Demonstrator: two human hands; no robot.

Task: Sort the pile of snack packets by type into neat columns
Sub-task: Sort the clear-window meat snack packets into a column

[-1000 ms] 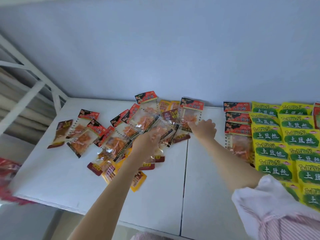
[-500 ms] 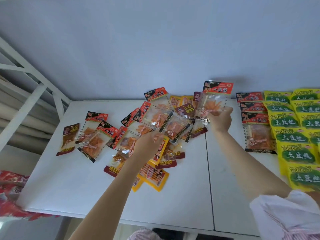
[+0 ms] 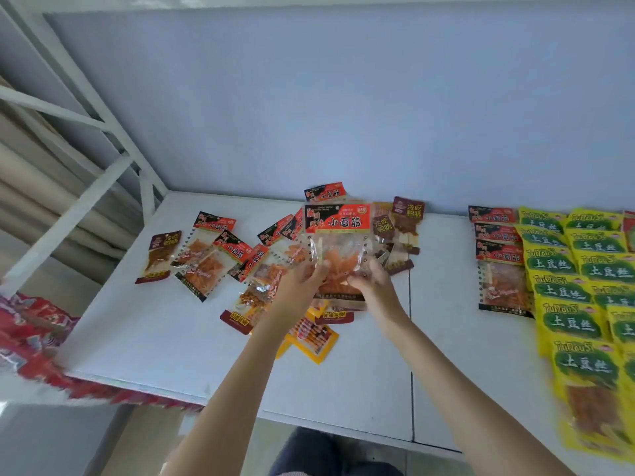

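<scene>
Both hands hold one red-topped clear snack packet point(image 3: 338, 249) upright above the white table point(image 3: 165, 334), just over the loose pile of packets point(image 3: 261, 269). The left hand point(image 3: 300, 283) pinches its lower left edge at about seven o'clock on the packet, and the right hand point(image 3: 372, 281) pinches the lower right edge at about five o'clock, fingers curled onto the film. At three o'clock from the hands, a column of matching red-topped packets point(image 3: 500, 259) lies flat, and just beside it run columns of yellow-and-green packets point(image 3: 580, 286). At nine o'clock, past the table's edge, red wrappers point(image 3: 31, 331) show, blurred.
</scene>
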